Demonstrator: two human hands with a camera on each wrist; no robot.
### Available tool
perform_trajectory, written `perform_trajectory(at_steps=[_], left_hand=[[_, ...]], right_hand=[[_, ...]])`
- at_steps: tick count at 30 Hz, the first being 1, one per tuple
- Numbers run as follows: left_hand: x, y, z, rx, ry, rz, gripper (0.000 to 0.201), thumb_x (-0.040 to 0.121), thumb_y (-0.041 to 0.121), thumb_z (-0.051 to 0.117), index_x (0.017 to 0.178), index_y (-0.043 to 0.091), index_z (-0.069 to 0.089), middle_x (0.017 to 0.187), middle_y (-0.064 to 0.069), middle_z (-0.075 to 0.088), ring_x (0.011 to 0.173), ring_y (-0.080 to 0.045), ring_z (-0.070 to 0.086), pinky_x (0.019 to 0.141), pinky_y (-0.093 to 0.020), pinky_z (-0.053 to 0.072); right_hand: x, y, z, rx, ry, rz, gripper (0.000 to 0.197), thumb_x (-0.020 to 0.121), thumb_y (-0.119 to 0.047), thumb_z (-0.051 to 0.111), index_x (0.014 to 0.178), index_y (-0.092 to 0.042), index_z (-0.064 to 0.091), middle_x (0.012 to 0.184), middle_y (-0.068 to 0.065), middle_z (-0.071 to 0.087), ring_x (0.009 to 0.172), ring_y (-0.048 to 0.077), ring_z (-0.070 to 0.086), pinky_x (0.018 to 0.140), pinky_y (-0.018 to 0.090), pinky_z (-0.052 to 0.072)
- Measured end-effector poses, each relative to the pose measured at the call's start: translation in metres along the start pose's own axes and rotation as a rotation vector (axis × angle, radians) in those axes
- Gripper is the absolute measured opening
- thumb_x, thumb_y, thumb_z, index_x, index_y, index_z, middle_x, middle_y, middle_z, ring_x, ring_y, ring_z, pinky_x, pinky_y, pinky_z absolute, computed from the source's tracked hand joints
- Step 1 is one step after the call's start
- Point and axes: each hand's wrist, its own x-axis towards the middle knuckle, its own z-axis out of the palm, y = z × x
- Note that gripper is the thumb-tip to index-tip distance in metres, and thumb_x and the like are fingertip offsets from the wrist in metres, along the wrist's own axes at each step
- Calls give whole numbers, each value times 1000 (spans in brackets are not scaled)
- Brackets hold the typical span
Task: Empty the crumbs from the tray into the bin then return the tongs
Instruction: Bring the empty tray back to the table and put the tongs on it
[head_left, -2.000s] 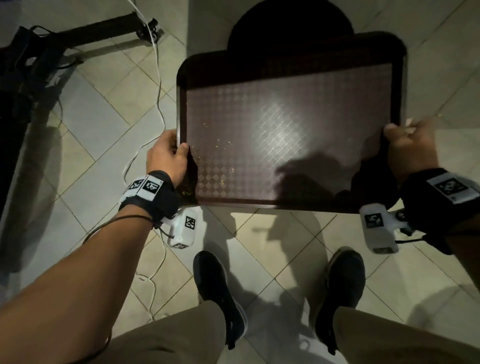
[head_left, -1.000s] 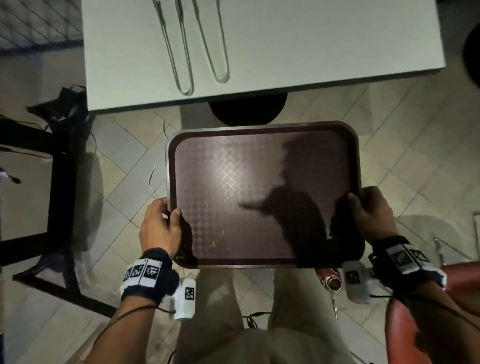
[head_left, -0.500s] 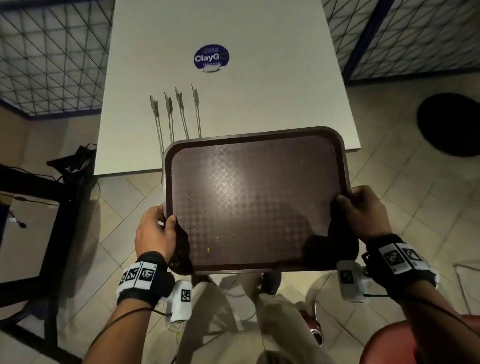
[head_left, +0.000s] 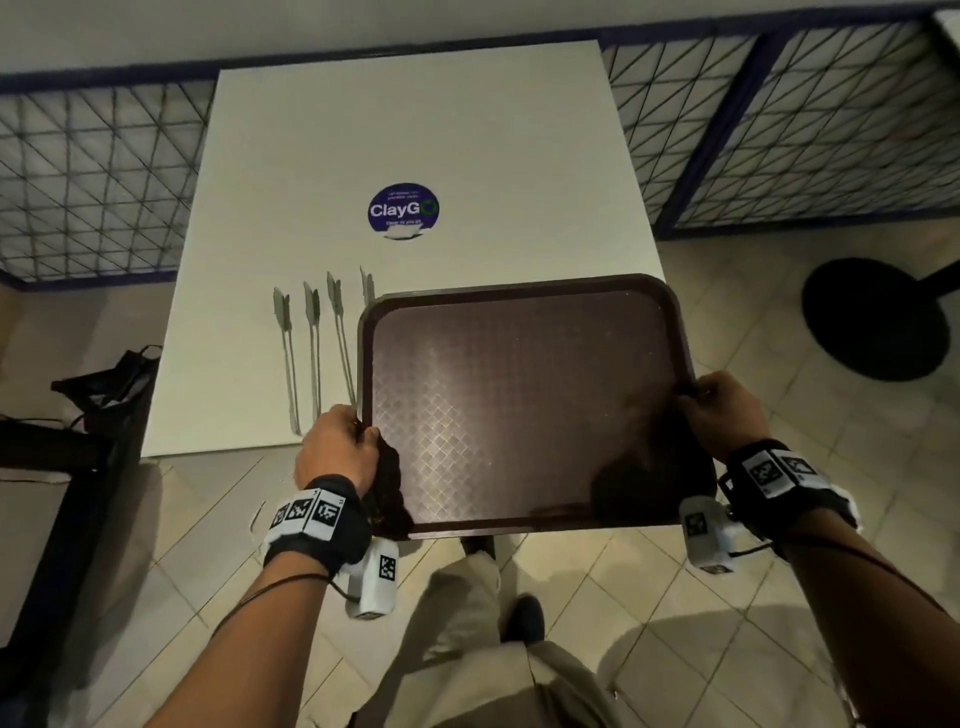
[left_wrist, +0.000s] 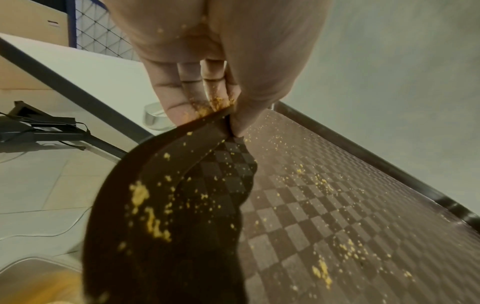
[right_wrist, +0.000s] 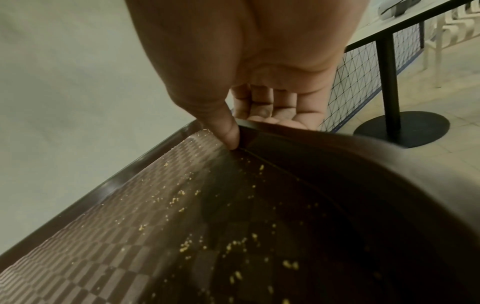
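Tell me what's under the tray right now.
The tray, held by the left hand and right hand, overlaps the white table near its corner and covers part of one pair of tongs. Anything else beneath is hidden.

A round purple sticker (head_left: 403, 208) on the white tabletop (head_left: 467, 130) reads "ClayGO" in white, the last letter green; the small print around it is too fine to read.

I am seeing my left hand (left_wrist: 207, 67) pinching the near-left rim of the brown tray (left_wrist: 337, 216), yellow crumbs (left_wrist: 153, 222) clinging to fingers (left_wrist: 174, 96) and surface.
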Motion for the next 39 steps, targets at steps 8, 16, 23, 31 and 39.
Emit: perform_trajectory(at_steps=[8, 16, 23, 31, 39], left_hand=[[59, 37, 10, 146, -138, 31, 22, 92, 34, 61, 108, 19, 60, 105, -9, 68, 97, -34, 63, 76, -35, 47], [86, 61, 30, 205, -190, 19, 27, 93, 33, 58, 115, 16, 60, 109, -10, 66, 99, -34, 62, 73, -35, 42], [89, 73, 48, 206, -182, -9, 29, 93, 31, 58, 115, 13, 59, 112, -11, 63, 101, -35, 61, 81, -40, 48], [82, 83, 49, 179, -120, -64, 34, 96, 33, 55, 125, 17, 53, 121, -10, 60, 103, -35, 61, 81, -42, 48], [67, 61, 11, -19, 122, -188, 37, 96, 44, 52, 127, 25, 52, 110, -1, 69, 98, -26, 65, 80, -39, 48]], right_hand=[[62, -22, 2, -84, -20, 110, 27, 86, -26, 61, 109, -13, 55, 105, 15, 63, 85, 27, 53, 74, 34, 44], [104, -32, 2, -190, -36, 147, 24, 81, -37, 60, 98, -21, 56, 96, 9, 63, 84, 31, 60, 76, 40, 52], [132, -31, 0, -250, -61, 136, 27, 81, -39, 60, 100, -21, 58, 95, 10, 65, 80, 29, 57, 67, 32, 45], [143, -28, -2, -148, -110, 127, 31, 81, -40, 64, 104, -21, 55, 103, 10, 63, 91, 32, 60, 77, 40, 51], [110, -92, 1, 51, -77, -106, 28, 88, -31, 62, 110, -16, 53, 104, 7, 60, 95, 29, 59, 78, 34, 43]])
